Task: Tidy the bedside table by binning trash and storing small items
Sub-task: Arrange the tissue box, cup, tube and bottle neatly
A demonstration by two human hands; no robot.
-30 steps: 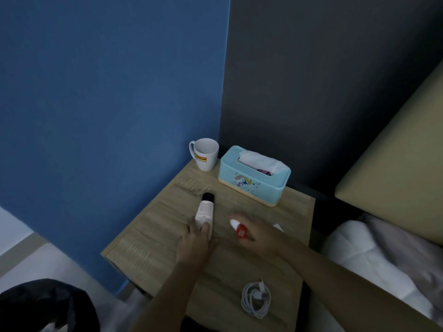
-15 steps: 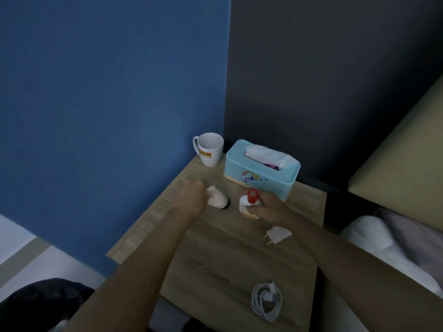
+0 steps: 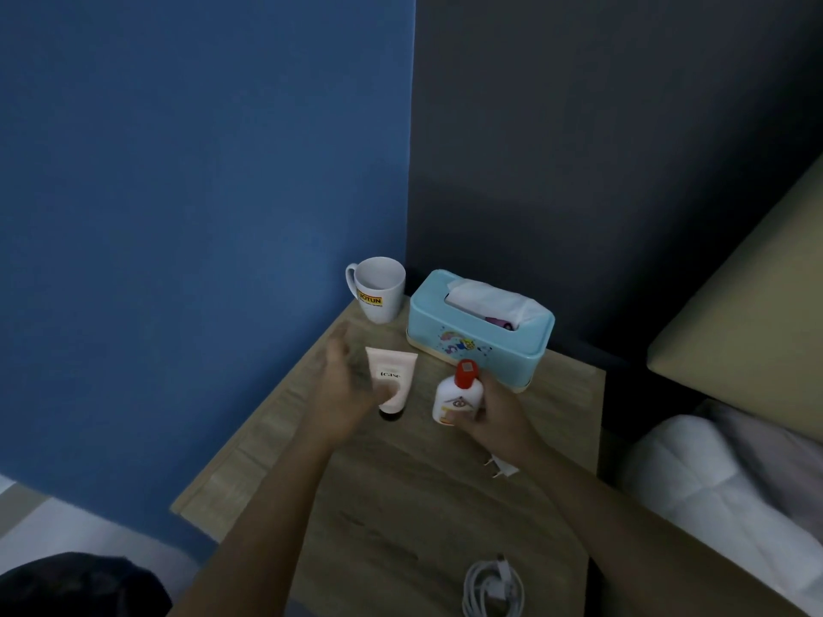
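A pale pink tube [image 3: 393, 375] stands upright on its dark cap on the wooden bedside table [image 3: 401, 505]. My left hand [image 3: 345, 387] is beside it on the left, fingers spread, the thumb touching the tube's lower part. My right hand [image 3: 496, 414] grips a small white bottle with a red cap [image 3: 458, 396], held upright on or just above the table in front of the tissue box. A white charger plug [image 3: 502, 468] lies partly under my right wrist. A coiled white cable [image 3: 490, 587] lies at the table's near edge.
A white mug [image 3: 378, 287] and a light blue tissue box [image 3: 481, 334] stand at the back by the walls. A bed with white bedding [image 3: 735, 483] lies to the right. Something black [image 3: 75, 585] sits on the floor at the lower left.
Both hands carried the tube and the bottle from the table's middle toward the back. The tube went from lying flat to standing on its cap, and my left fingers have opened off it.
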